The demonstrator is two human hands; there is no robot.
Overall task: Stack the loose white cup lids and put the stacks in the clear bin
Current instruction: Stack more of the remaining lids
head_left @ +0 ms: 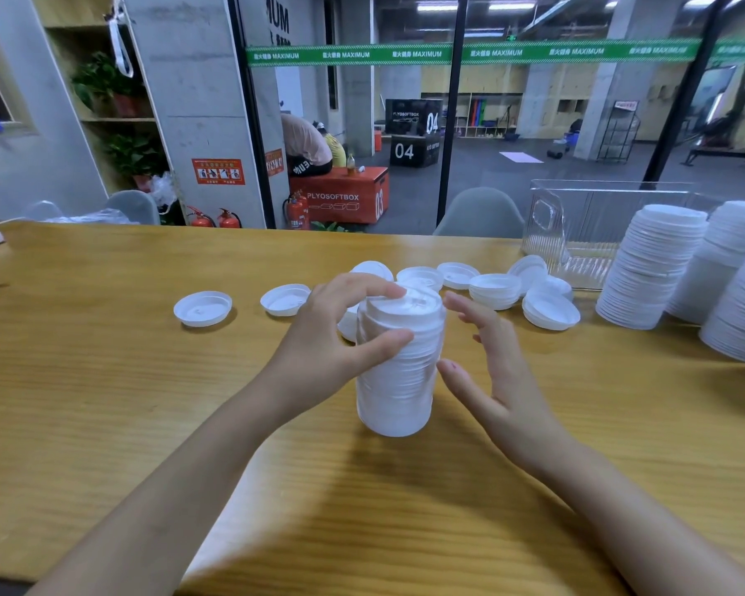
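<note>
At mid-table the left hand (335, 337) grips the upright lid stack (398, 380) while the right hand (495, 372) hovers loose-fingered beside it; squaring both sides should keep it straight for the bin (598, 221).

Glossy white plastic lids (398, 363), clear ribbed plastic bin (577, 234), smooth wood-grain table (104, 380)

Yellow wooden counter (82, 380) seen across foreground. Glass partition (534, 144) set behind it, crossed by green banner strip (405, 53). Red fire extinguishers (229, 218) stood at pillar foot. Red plyo box (340, 202) marked 03, black plyo boxes (411, 150) marked 04 beyond glass. Potted plants (104, 83) kept on shelf, left.
</note>
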